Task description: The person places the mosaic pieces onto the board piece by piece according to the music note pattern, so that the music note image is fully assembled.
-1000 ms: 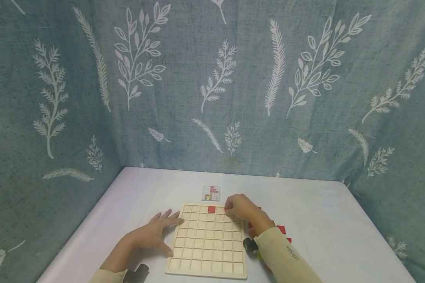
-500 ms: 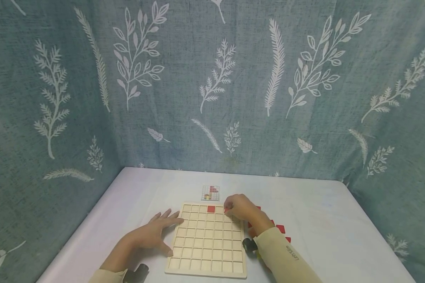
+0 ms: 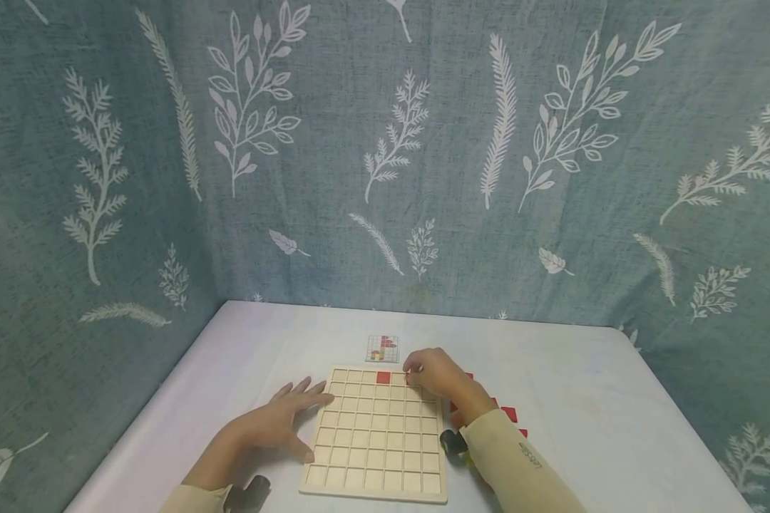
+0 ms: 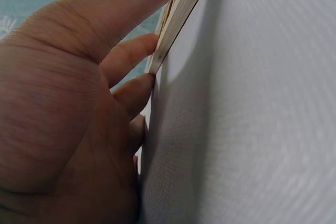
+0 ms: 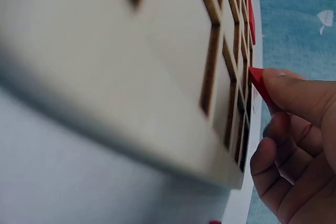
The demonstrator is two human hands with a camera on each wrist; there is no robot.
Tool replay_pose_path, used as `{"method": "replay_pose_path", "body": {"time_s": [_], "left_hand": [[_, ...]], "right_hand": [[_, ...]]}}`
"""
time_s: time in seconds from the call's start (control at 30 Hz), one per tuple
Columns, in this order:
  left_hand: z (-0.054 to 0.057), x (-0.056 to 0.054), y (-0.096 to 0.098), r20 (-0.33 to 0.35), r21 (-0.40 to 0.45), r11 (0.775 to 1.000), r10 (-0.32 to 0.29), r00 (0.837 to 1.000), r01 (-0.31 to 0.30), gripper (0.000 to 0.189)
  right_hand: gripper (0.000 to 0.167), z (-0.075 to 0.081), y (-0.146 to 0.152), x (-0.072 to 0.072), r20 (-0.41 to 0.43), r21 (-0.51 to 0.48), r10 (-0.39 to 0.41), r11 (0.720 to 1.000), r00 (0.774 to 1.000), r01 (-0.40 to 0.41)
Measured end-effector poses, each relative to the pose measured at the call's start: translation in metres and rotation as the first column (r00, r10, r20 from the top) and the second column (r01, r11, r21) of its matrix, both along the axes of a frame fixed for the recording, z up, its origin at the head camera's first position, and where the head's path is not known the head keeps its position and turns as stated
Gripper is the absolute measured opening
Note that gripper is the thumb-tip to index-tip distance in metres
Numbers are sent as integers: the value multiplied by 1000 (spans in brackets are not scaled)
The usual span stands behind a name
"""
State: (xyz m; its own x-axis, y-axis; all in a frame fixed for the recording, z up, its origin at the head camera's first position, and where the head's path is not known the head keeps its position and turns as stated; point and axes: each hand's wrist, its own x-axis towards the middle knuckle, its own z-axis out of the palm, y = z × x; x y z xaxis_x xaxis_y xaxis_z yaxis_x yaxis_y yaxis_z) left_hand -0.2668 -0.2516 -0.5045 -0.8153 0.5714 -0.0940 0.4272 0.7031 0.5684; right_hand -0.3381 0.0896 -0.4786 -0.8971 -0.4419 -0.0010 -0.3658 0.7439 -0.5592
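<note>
A pale wooden grid board (image 3: 378,442) lies on the white table. One red square tile (image 3: 383,377) sits in its far row. At that row, toward the right, my right hand (image 3: 435,372) pinches another red tile (image 5: 260,83) between thumb and fingers. In the right wrist view this tile is tilted, with one corner at the grid; the fingers hide its full shape. My left hand (image 3: 279,424) is spread out at the board's left side, thumb and fingertips touching the edge.
Behind the board lies a small printed card (image 3: 383,349) with a grid picture. Several loose red pieces (image 3: 510,414) and a bit of yellow (image 3: 469,462) show around the right forearm, which partly covers them. A patterned curtain (image 3: 334,178) stands behind the table.
The right hand's fingers have shifted slightly at the far row, still pinching the red tile. The left hand stays in place at the board's edge.
</note>
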Motion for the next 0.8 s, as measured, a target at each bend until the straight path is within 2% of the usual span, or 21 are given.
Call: {"method": "replay_pose_path", "body": {"time_s": [0.23,0.37,0.53,0.8], "left_hand": [[-3,0,2,0,0,1000,-3,1000,3,105],[-2,-1,4,3,-10,1000,9,1000,-9,106],[-2,-1,4,-1,-22,1000,10,1000,-10,106],[-2,3,0,-7,-5,1000,7,1000,-7,105]], "right_hand": [[10,5,-7,1,17,-56,-19,998,1000,20],[6,2,-11,-1,7,-79,-20,997,1000,20],[7,-4,-13,-1,7,-43,-13,999,1000,13],[4,-2,-15,1,2,3,4,1000,1000,-4]]}}
